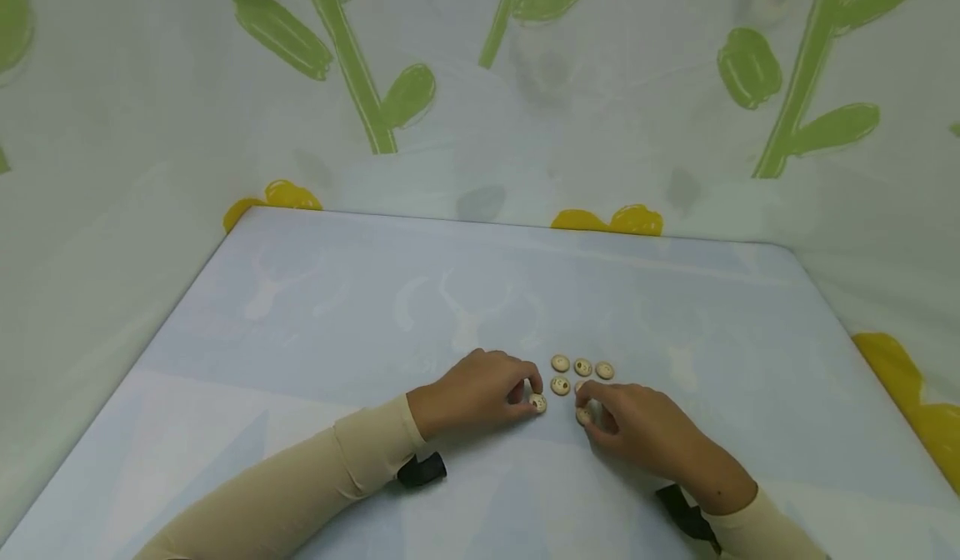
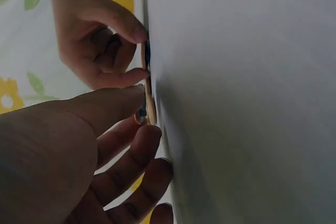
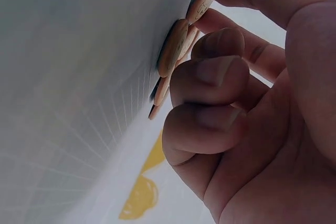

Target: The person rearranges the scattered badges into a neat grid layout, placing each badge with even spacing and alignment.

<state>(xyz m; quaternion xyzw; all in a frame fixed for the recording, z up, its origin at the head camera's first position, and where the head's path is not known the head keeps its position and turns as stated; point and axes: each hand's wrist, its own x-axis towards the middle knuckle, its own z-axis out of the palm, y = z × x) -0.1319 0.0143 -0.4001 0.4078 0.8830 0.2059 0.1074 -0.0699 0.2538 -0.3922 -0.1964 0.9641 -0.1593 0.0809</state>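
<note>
Small round wooden discs with dark printed marks lie in short rows on the table; one upper-row disc shows a dark spot. My left hand is left of the rows and pinches a wooden disc between thumb and forefinger, seen edge-on in the left wrist view. On the right, my right hand pinches another wooden disc at the near end of the rows, flat against the table. Its other fingers are curled in the right wrist view, close to a neighbouring disc. One disc is partly hidden behind the right forefinger.
The pale blue-white table has faint printed shapes. Behind it hangs a white curtain with green stems and yellow flowers. Black straps, one of them a left wrist strap, show below both wrists.
</note>
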